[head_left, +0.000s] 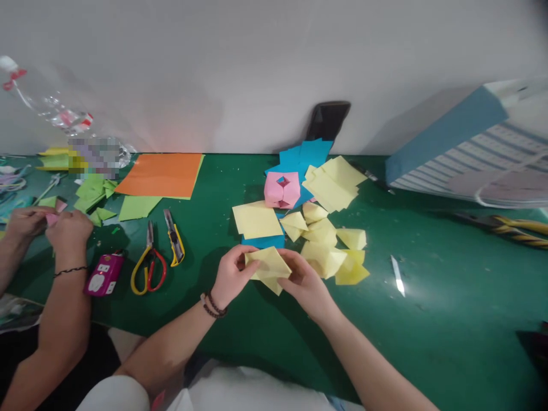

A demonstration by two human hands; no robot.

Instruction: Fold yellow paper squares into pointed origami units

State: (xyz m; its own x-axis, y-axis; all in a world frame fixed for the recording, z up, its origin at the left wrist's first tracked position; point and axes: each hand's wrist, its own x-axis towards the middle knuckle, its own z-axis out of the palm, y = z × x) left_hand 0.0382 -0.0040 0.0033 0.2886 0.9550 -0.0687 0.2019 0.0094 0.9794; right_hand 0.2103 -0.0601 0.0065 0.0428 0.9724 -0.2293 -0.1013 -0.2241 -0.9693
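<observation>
Between my two hands is a partly folded piece of yellow paper (269,265), held just above the green table. My left hand (233,274) pinches its left side, thumb on top. On its right side, my right hand (306,285) grips it with the thumb at the lower edge. Just beyond lie a flat yellow sheet (257,221) and a blue sheet (263,241) partly under it. Several folded yellow paper pieces (323,234) are heaped by my right hand. Behind them sits a pink folded paper cube (274,197) with openings in its faces.
Yellow sheets (334,182) and blue sheets (317,153) lie at the back, near a phone (329,120) against the wall. Scissors (149,265), a utility knife (173,237) and a magenta device (105,274) are at left, beside a co-worker's hands (68,231). Pliers (505,224) lie right.
</observation>
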